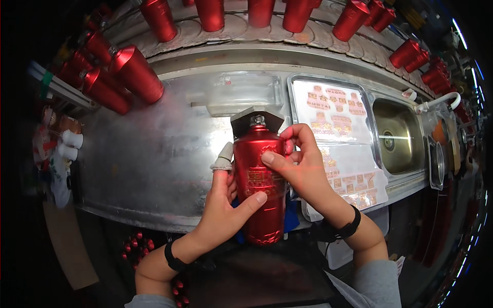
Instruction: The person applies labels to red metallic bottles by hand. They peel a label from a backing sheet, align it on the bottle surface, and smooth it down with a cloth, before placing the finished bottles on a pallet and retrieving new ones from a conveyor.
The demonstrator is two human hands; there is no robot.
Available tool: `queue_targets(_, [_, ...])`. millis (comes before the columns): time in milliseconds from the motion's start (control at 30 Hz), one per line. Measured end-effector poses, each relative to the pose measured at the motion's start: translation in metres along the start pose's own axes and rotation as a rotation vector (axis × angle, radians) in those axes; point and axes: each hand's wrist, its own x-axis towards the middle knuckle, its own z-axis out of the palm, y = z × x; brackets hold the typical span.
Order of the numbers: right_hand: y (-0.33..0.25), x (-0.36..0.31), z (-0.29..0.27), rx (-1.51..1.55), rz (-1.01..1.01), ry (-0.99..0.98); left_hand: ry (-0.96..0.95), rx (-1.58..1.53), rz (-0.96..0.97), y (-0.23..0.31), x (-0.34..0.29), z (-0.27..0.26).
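1. Being held between both hands, a red bottle (261, 218) is positioned at the near edge of the steel worktable (144, 146), its neck pointed away from the wearer.
2. The bottle's left side is gripped by the left hand (220, 200); its thumb is laid across the lower front, and a pale finger cover (223, 158) is worn on one finger.
3. The bottle's right side is clasped by the right hand (308, 169); its thumb is pressed to the upper front, fingers curled by the shoulder.
4. Gold print is seen on the bottle's front.
5. A dark angled plate (241, 123) is seen behind the neck.
6. Gold-printed sheets (334, 115) are laid in a metal tray (291, 102), between bottle and sink (398, 159).
7. More red bottles (211, 13) are lined along the conveyor (195, 45).
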Motion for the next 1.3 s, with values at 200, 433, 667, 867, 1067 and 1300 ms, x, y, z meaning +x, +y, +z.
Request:
queue_targets(200, [0.011, 0.007, 0.002, 0.015, -0.020, 0.036, -0.009, 0.053, -0.049, 0.001, 0.006, -0.003])
queue_targets(433, [0.005, 0.002, 0.001, 0.113, -0.035, 0.025, -0.009, 0.040, -0.031, -0.001, 0.006, -0.004])
queue_targets(667, [0.019, -0.026, -0.012, 0.023, 0.054, -0.056, -0.024, -0.068, -0.026, 0.014, 0.014, -0.001])
queue_targets(867, [0.018, -0.032, -0.011, -0.049, 0.053, -0.097, -0.025, -0.057, 0.019, 0.005, 0.014, -0.003])
queue_targets(1067, [0.016, -0.033, -0.016, -0.084, 0.060, -0.126, -0.054, -0.070, 0.000, 0.007, 0.012, -0.002])
queue_targets(1300, [0.016, -0.029, -0.012, 0.183, 0.138, -0.098, -0.026, -0.086, 0.017, 0.006, 0.014, -0.005])
